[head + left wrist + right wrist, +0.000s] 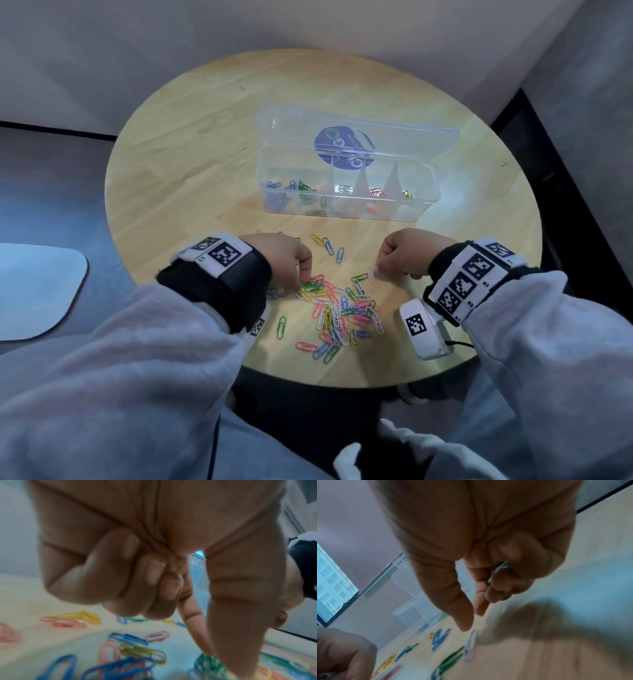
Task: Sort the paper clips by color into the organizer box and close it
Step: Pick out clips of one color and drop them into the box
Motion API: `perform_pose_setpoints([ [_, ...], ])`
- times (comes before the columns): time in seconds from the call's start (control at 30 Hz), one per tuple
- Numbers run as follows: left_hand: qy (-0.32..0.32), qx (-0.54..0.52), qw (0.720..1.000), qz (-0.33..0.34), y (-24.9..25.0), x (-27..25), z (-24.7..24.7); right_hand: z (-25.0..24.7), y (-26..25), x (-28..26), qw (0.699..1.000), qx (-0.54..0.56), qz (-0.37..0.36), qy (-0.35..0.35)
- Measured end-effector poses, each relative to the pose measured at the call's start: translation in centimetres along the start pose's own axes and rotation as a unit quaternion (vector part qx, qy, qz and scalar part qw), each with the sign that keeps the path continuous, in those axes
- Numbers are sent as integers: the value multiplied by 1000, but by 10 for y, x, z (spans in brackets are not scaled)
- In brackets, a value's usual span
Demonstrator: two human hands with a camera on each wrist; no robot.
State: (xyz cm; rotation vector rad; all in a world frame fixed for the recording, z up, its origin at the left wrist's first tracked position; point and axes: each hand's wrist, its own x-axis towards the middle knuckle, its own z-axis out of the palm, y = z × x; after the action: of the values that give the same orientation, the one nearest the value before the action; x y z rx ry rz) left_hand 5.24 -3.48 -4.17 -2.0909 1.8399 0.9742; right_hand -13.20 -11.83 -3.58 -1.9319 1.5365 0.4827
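A clear organizer box [346, 205] stands open at the back of the round wooden table [205, 144], its lid [359, 133] leaning back. Blue, green, white, red and yellow clips lie in its compartments. A pile of mixed colored paper clips [342, 311] lies between my hands. My left hand [287, 260] reaches into the pile's left side. Its thumb [240, 649] and index finger close on green clips [209, 665], and the other fingers are curled. My right hand [404, 253] holds white clips [500, 569] in its curled fingers. Its thumb [462, 615] points down just above a white clip [471, 646] on the table.
Loose blue clips [334, 248] and a yellow clip lie between the pile and the box. A lone green clip [281, 327] lies at the pile's near left. A white rounded object [37, 291] sits off the table on the left. The table's near edge runs just under my wrists.
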Motion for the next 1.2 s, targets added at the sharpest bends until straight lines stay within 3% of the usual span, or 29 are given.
perform_pose_setpoints([
  [0.4,-25,45,999,-12,8,6,4,13,0,6,999,-9,-8,31],
  [0.6,-39,-42,998,-1,0,4,3,12,-2,6,1000,9,-21,16],
  [0.77,7,-155,987,41,-4,2,-7,6,6,7,994,110,-4,-26],
  [0.93,41,-400,915,34,1,9,-18,-8,2,7,955,292,-28,-35],
  [1.03,78,-522,849,16,9,13,-29,-19,-4,5,927,371,-42,-42],
  [1.13,109,-611,784,10,15,18,-40,-33,-8,7,893,447,-37,-43],
  [1.2,120,-643,757,2,19,22,-45,-41,-11,10,870,491,-31,-39],
])
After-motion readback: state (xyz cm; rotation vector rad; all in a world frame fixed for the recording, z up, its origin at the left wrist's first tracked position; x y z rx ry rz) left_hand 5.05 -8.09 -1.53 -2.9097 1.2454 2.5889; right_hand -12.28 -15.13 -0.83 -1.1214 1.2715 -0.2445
